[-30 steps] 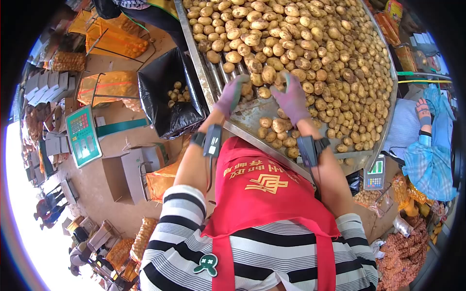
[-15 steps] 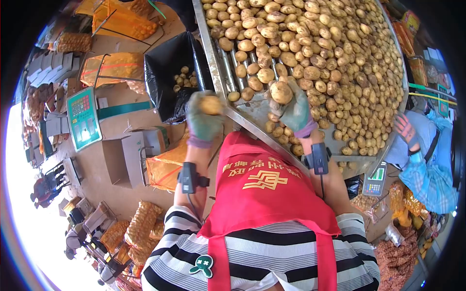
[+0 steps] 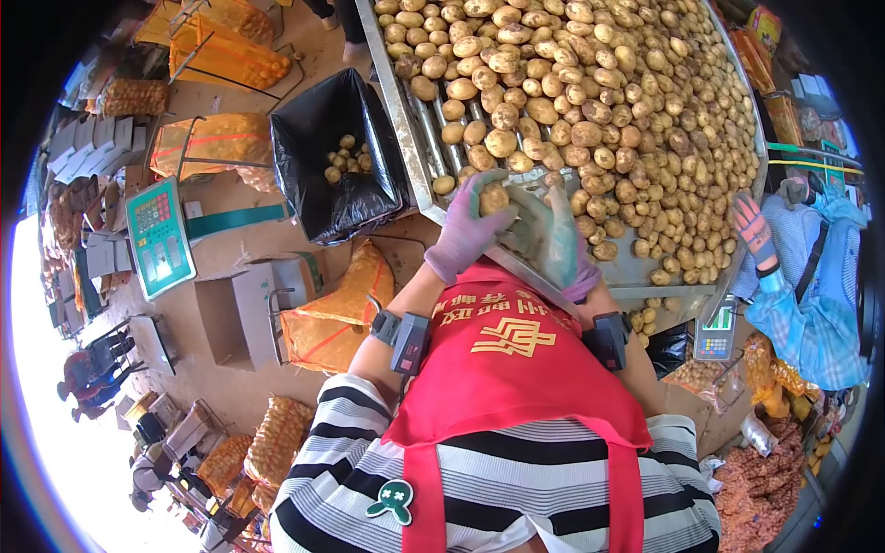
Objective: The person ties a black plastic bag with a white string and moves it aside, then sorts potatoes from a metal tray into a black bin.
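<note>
My left hand (image 3: 472, 230), in a grey and lilac work glove, curls around a potato (image 3: 493, 199) at the near edge of the metal sorting table (image 3: 645, 291). Beside it my right hand (image 3: 553, 235), also gloved, is turned edge-on and smeared by motion, so whether its fingers grip anything is hidden. Many loose potatoes (image 3: 636, 138) cover the table beyond both hands. Bare metal rollers (image 3: 424, 124) show along its left side.
Left of the table stands a black-lined container (image 3: 318, 198) with several potatoes inside. Orange mesh bags (image 3: 336, 309) hang on frames near a green scale (image 3: 159, 236). At right, another person's gloved hand (image 3: 753, 230) rests by the table, above a small scale (image 3: 714, 332).
My left hand has moved right with a potato, from near the black-lined container to beside my right hand. My right hand has turned and drawn slightly nearer me.
</note>
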A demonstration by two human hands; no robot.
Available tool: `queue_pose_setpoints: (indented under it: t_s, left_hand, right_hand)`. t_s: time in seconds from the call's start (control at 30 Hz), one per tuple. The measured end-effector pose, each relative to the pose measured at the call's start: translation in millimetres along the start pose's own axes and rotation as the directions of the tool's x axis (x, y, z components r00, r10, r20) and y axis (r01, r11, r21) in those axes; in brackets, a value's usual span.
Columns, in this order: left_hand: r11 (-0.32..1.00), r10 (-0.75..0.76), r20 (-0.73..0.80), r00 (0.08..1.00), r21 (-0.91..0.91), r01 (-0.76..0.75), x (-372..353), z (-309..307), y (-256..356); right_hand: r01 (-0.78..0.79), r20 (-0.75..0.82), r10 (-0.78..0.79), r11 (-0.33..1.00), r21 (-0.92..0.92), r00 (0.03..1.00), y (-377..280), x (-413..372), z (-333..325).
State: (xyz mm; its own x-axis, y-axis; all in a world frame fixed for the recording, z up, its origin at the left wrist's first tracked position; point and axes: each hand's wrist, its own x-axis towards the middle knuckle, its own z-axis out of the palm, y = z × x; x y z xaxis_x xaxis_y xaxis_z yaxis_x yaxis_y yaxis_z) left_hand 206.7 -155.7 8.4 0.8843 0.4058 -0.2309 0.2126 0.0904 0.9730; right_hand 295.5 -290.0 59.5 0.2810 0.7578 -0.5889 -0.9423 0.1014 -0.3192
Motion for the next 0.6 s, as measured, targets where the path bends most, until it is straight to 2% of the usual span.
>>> queue_pose_setpoints:
  t_s: [0.03,0.07,0.1,0.13,0.17,0.23,0.27,0.3,0.37,0.43,0.47,0.53,0.57,0.6]
  left_hand:
    - [1.000,0.000,0.000,1.000,0.001,0.000,0,-4,1]
    - [0.819,-0.140,0.102,0.985,-0.547,0.173,-1,-11,4]
    - [0.342,-0.196,0.261,0.945,-0.885,0.315,-1,-17,5]
    - [0.125,-0.109,0.366,0.924,-0.917,0.378,0,-24,7]
    - [0.130,-0.110,0.363,0.925,-0.918,0.375,-2,-23,9]
    - [-0.220,-0.023,0.321,0.947,-0.926,0.308,-5,-18,15]
    - [-0.284,-0.053,0.350,0.935,-0.903,0.322,-4,-19,10]
    - [-0.283,-0.055,0.351,0.935,-0.903,0.322,-2,-18,9]
    - [-0.248,-0.187,0.322,0.928,-0.930,0.273,0,-11,8]
    - [-0.244,-0.192,0.311,0.931,-0.934,0.261,1,-8,7]
    - [-0.211,-0.247,0.277,0.929,-0.951,0.228,1,-6,11]
    - [-0.173,-0.299,0.247,0.922,-0.964,0.202,3,-7,9]
    - [-0.135,-0.266,0.203,0.942,-0.976,0.172,3,-11,2]
    - [-0.098,-0.230,0.159,0.960,-0.985,0.140,3,-18,-1]
  right_hand:
    - [0.063,0.004,-0.063,0.992,-0.108,0.998,-2,3,-22]
    - [0.124,0.014,-0.123,0.969,-0.214,0.992,-4,4,-32]
    - [0.122,0.015,-0.122,0.969,-0.213,0.992,-4,3,-39]
    - [0.202,-0.053,-0.224,0.942,-0.267,0.973,-4,2,-41]
    - [0.275,-0.114,-0.326,0.905,-0.325,0.938,-3,2,-42]
    - [0.299,-0.102,-0.353,0.888,-0.351,0.930,-1,4,-44]
    - [0.308,-0.098,-0.374,0.864,-0.399,0.922,0,4,-42]
    - [0.315,-0.094,-0.394,0.838,-0.447,0.914,2,4,-40]
    - [0.321,-0.055,-0.404,0.795,-0.514,0.913,4,3,-36]
    - [0.329,-0.013,-0.412,0.747,-0.577,0.911,6,0,-27]
    - [0.382,0.153,-0.513,0.378,-0.843,0.844,5,-3,-20]
    - [0.365,0.345,-0.530,-0.071,-0.928,0.774,8,-2,-14]
    - [0.365,0.211,-0.516,0.217,-0.905,0.830,10,0,-13]
    - [0.335,0.088,-0.461,0.487,-0.806,0.883,12,1,-14]
